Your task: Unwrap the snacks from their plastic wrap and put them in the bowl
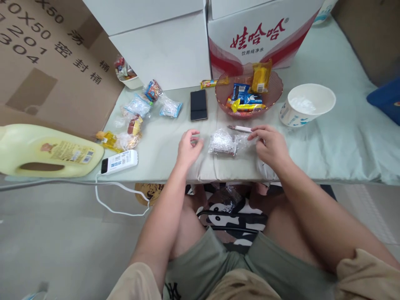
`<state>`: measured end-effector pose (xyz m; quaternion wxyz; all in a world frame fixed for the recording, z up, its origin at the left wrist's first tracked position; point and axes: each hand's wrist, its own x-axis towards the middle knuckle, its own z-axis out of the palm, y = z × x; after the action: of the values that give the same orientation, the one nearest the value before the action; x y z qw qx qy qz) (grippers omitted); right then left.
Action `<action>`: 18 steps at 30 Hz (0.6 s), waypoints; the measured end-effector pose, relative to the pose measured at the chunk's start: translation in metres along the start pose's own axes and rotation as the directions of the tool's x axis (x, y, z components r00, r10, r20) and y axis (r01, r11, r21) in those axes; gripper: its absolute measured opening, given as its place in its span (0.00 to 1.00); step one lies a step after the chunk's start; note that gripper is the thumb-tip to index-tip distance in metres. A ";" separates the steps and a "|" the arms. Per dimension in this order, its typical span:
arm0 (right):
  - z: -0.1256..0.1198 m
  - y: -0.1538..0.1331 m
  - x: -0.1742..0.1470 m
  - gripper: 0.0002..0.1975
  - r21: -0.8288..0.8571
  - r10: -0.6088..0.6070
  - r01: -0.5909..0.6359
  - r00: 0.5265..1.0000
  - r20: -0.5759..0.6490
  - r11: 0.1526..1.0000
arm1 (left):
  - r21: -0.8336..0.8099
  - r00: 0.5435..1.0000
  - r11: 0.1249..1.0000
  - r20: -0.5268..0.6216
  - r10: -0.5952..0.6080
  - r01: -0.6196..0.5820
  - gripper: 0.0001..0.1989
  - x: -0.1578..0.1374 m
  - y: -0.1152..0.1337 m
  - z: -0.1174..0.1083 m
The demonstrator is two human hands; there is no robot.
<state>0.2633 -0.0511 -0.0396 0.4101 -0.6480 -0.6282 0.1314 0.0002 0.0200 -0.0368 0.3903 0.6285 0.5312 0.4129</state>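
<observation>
A clear plastic packet (222,142) with dark contents lies near the front edge of the cloth-covered table, its loose transparent end reaching right. My left hand (189,146) hovers just left of the packet, fingers curved and apart, holding nothing. At the packet's other side is my right hand (271,146), its bent fingers apart. Its fingertips are close to the loose plastic and to the end of a white pen (242,128); whether they touch either is unclear. The pen lies just behind the packet, its dark tip pointing left.
Behind stand a pink glass bowl (223,102) of wrapped snacks, a paper tub (292,114) with clear plastic inside, a phone (198,105) and white cartons (162,54). Snack packets (137,106), a power bank (120,161) with a cable and a yellow jug (18,143) are at left.
</observation>
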 end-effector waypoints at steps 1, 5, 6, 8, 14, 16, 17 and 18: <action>-0.001 0.000 0.000 0.14 0.020 0.008 -0.008 1.000 0.002 1.000 | 0.005 0.998 0.999 0.035 0.048 -0.048 0.15 -0.001 0.002 0.001; -0.002 -0.008 -0.002 0.21 0.156 -0.111 0.093 0.988 0.107 0.983 | 0.050 0.950 0.976 0.245 0.192 -0.210 0.20 -0.007 0.013 0.016; -0.002 -0.011 -0.003 0.23 0.177 -0.158 0.134 0.979 0.132 0.975 | 0.061 0.945 0.975 0.263 0.193 -0.216 0.16 -0.007 0.015 0.020; -0.001 -0.015 -0.004 0.23 0.165 -0.212 0.187 0.965 0.155 0.968 | 0.035 0.956 0.985 0.252 0.152 -0.166 0.08 -0.006 0.016 0.025; 0.005 -0.009 -0.002 0.09 0.051 -0.113 0.109 0.988 0.102 0.993 | -0.370 0.984 0.921 0.161 -0.069 0.125 0.14 -0.001 0.018 0.022; 0.006 -0.007 0.000 0.08 0.053 -0.084 0.080 0.994 0.073 0.995 | -0.473 0.983 0.863 0.129 -0.131 0.177 0.16 -0.001 0.018 0.019; 0.006 -0.007 0.001 0.08 0.054 -0.069 0.066 0.996 0.061 0.996 | -0.515 0.980 0.834 0.107 -0.167 0.198 0.17 -0.001 0.018 0.018; 0.006 -0.008 0.002 0.09 0.058 -0.051 0.048 0.997 0.049 0.997 | -0.552 0.975 0.805 0.081 -0.208 0.218 0.17 0.000 0.018 0.017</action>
<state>0.2544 -0.0483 -0.0371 0.4155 -0.6167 -0.6503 0.1554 0.0223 0.0166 -0.0266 0.6048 0.4271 0.4516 0.4979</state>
